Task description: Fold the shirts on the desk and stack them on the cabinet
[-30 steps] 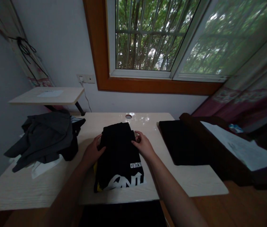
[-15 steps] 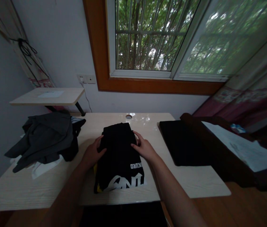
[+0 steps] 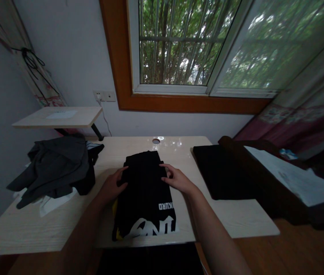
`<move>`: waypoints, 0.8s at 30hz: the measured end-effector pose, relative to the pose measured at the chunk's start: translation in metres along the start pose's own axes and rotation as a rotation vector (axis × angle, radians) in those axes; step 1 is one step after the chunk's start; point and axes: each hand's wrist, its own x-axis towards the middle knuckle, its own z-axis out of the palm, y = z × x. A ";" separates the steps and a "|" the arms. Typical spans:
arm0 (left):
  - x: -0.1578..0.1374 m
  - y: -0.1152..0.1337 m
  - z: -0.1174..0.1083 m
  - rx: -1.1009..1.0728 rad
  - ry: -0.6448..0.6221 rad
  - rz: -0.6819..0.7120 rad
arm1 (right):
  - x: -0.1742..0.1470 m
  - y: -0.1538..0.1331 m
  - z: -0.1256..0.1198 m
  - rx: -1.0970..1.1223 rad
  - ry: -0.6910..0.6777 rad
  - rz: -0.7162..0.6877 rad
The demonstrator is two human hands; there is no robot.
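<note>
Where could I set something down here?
Bare desk shows in front of the flat black item, and around the hole behind the folded black garment. Heaped clothes crowd the left; left hand and right hand flank the garment.

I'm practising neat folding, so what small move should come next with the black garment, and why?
Perhaps use the left hand to tuck in the yellow cloth: it shows beyond the black garment on the near left side. That hand is at the garment's left edge, and the right hand, at its right edge, could steady it.
</note>
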 end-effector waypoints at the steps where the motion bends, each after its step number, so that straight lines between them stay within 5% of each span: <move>1: 0.000 -0.001 0.001 0.002 0.015 -0.004 | 0.000 0.000 0.001 -0.029 0.031 -0.018; 9: 0.009 -0.017 0.008 0.149 0.195 -0.041 | 0.010 0.007 0.010 -0.186 0.308 -0.150; 18: 0.009 -0.023 0.007 0.051 0.188 -0.068 | 0.013 0.015 0.011 -0.112 0.331 -0.127; 24: 0.006 -0.017 0.004 0.122 0.124 0.048 | 0.012 0.017 0.011 -0.086 0.318 -0.119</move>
